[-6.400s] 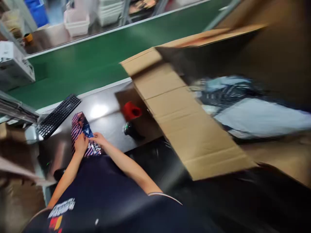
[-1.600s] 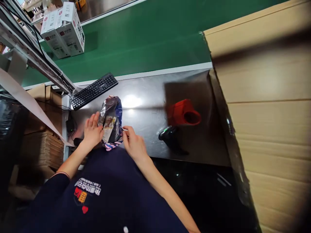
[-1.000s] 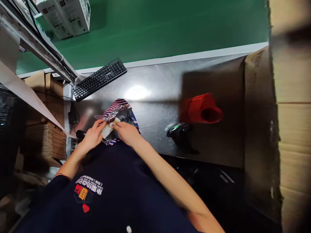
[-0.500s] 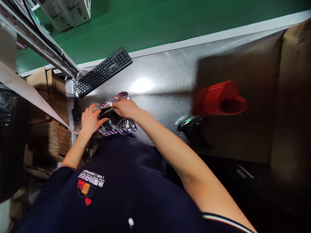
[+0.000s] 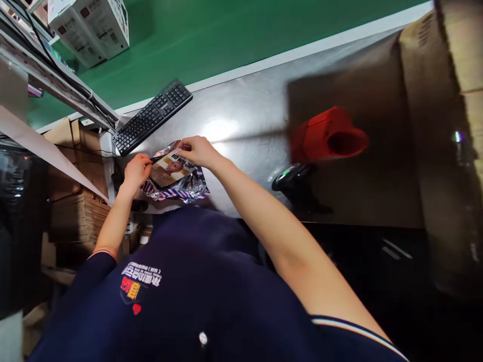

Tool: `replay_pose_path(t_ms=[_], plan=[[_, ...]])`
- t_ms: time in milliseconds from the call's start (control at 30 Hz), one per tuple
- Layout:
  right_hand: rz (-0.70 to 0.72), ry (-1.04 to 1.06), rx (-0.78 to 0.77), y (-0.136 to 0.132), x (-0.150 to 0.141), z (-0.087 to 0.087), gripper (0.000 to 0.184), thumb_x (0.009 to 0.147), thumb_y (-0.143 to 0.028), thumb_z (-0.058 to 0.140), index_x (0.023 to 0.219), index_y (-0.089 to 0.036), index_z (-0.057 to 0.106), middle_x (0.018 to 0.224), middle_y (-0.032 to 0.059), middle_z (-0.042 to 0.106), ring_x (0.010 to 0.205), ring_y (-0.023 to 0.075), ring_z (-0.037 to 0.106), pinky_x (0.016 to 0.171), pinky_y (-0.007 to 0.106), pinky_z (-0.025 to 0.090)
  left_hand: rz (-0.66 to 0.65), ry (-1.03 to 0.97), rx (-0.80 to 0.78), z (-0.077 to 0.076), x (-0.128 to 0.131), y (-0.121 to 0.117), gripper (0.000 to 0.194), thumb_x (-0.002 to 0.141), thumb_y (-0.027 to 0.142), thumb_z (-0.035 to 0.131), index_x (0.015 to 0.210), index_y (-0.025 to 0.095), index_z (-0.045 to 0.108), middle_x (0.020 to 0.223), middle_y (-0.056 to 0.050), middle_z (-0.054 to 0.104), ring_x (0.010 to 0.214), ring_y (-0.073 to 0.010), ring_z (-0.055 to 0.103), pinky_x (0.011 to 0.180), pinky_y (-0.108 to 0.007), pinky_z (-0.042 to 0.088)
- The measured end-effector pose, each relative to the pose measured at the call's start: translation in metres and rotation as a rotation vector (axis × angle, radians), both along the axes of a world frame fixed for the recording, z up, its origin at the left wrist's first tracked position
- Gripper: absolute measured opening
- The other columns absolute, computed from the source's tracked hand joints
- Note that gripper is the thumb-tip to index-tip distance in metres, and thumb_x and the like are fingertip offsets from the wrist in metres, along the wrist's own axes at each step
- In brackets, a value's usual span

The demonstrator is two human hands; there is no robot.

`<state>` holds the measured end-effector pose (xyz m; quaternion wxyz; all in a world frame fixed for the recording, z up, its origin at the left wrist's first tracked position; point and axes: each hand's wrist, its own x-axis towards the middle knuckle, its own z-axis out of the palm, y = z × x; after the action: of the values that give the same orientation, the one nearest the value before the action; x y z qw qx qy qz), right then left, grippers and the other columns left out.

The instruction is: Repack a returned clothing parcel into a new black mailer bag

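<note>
Left hand (image 5: 136, 172) and right hand (image 5: 198, 152) pinch at the far edge of the printed packet (image 5: 168, 173); striped bag (image 5: 174, 193) already open, what remains unclear

Has L hand (image 5: 136, 171) at 9 o'clock, w/ fingers (image 5: 144, 161) curled & tips toward 3; points L forearm (image 5: 119, 216) approx 12–1. Has R hand (image 5: 199, 151) at 10, palm down, w/ digits bent & pinched tog., tips toward 9. Slants R forearm (image 5: 256, 203) toward 11 from bent elbow (image 5: 302, 266) at 5. Holds hands near, apart.
</note>
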<state>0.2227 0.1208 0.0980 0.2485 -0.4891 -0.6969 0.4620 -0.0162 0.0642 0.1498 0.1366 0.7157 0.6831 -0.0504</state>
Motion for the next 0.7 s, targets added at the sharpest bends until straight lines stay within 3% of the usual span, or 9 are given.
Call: replay_pose_path(t_ms=[133,233,333,433,567,700], plan=[[0.030,-0.070,0.053,-0.020,0.001,0.012,0.014,0.087,-0.021,0.062,0.089,-0.015,0.074,0.079,0.0037,0.069,0.071,0.0165,0.055,0.070,0.029,0.036,-0.037,-0.059,0.001,-0.003,-0.007,-0.004,0.036,0.092,0.016,0.055,0.117,0.025,0.080,0.130,-0.006,0.070,0.114,-0.0236,0.067,0.103,-0.035,0.052],[0.094,-0.043,0.059,-0.058,0.004,0.017,0.015,0.091,-0.024,0.059,0.087,-0.018,0.072,0.077,0.0031,0.069,0.071,0.0169,0.057,0.070,0.029,0.036,-0.103,-0.112,-0.013,-0.001,-0.011,-0.012,0.039,0.091,0.016,0.056,0.121,0.026,0.079,0.129,-0.005,0.068,0.110,-0.0226,0.067,0.103,-0.035,0.053],[0.132,-0.017,-0.021,-0.103,0.008,0.011,0.020,0.096,-0.029,0.055,0.090,-0.021,0.072,0.078,0.0031,0.072,0.071,0.0181,0.061,0.070,0.028,0.038,-0.136,-0.148,-0.004,-0.001,-0.013,-0.021,0.039,0.092,0.017,0.058,0.123,0.028,0.078,0.124,-0.005,0.066,0.106,-0.0215,0.068,0.100,-0.034,0.055],[0.059,-0.045,-0.119,-0.131,0.006,-0.003,0.022,0.097,-0.030,0.054,0.091,-0.021,0.072,0.079,0.0045,0.073,0.073,0.0196,0.064,0.070,0.029,0.040,-0.123,-0.175,0.050,-0.005,-0.014,-0.025,0.039,0.092,0.016,0.057,0.123,0.027,0.078,0.123,-0.006,0.062,0.104,-0.0197,0.067,0.099,-0.032,0.055],[-0.060,-0.025,-0.194,-0.126,-0.016,-0.024,0.018,0.094,-0.028,0.055,0.092,-0.021,0.072,0.085,0.0053,0.075,0.077,0.0216,0.065,0.072,0.030,0.043,-0.096,-0.170,0.071,-0.009,-0.010,-0.025,0.041,0.092,0.013,0.056,0.125,0.024,0.077,0.124,-0.008,0.059,0.099,-0.0185,0.066,0.094,-0.032,0.056],[-0.272,0.172,-0.313,-0.083,-0.055,-0.038,0.015,0.087,-0.024,0.057,0.080,-0.021,0.070,0.085,0.0052,0.074,0.085,0.0234,0.066,0.081,0.032,0.047,-0.143,-0.096,0.024,-0.007,0.008,-0.028,0.040,0.095,0.020,0.059,0.132,0.026,0.072,0.129,-0.009,0.057,0.105,-0.0215,0.066,0.092,-0.033,0.057]])
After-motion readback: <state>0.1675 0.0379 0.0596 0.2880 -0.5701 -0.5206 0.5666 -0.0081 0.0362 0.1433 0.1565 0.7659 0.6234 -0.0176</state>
